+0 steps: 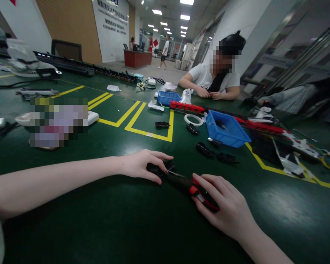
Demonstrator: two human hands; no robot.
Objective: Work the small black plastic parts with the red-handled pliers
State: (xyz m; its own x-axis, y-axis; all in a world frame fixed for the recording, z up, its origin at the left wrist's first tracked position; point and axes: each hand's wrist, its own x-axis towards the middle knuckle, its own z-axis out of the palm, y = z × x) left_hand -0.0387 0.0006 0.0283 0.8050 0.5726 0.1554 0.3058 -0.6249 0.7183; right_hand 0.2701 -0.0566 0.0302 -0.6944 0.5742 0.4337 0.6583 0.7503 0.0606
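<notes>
My right hand (225, 205) is wrapped round the red-and-black handles of a pair of pliers (202, 196). The dark jaws of the pliers point left and their thin metal tip reaches my left fingertips. My left hand (143, 165) steadies a small black plastic part (169, 167) against the table, its thumb and fingers curved about it. Fingers and pliers cover most of that part, so its exact shape cannot be made out. Beyond my right hand lie similar black parts (205, 149), one of them (162, 125) inside a yellow-taped outline.
A blue bin (228, 130) with dark pieces inside stands ahead to the right, beside a white ring (193, 120). Farther off are a smaller blue bin (168, 98) and a long red strip (187, 106). Across the green table (99, 220) a person (213, 80) sits working.
</notes>
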